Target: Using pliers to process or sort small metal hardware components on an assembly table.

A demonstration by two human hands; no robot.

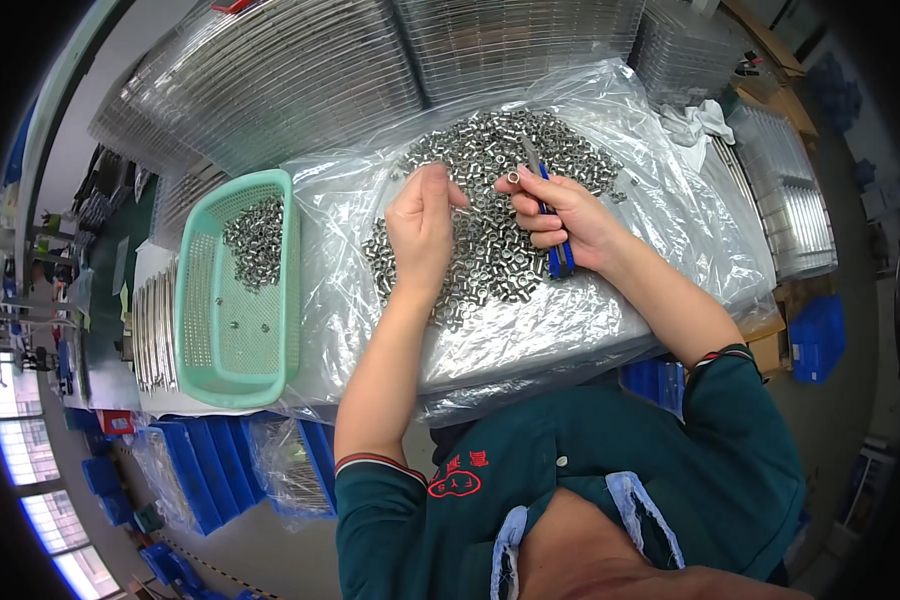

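A large heap of small shiny metal ring-like fittings (500,262) is spread over clear plastic sheeting on the table. Over the heap, my right hand (582,222) is closed around blue-handled pliers (560,262), whose dark jaws point away from me. Between that hand's thumb and forefinger a small metal ring (513,178) is pinched. My left hand (420,222) is just to the left, its fingers curled together above the heap; what they hold, if anything, is hidden. A green perforated plastic basket (292,300) at the left contains a smaller pile of similar metal pieces (257,245).
Tall stacks of clear plastic trays (300,85) line the far side of the table. More clear trays (788,190) and a white cloth (697,125) lie at the right. Blue bins (205,470) stand below the table's near left edge, and a blue crate (817,338) stands right.
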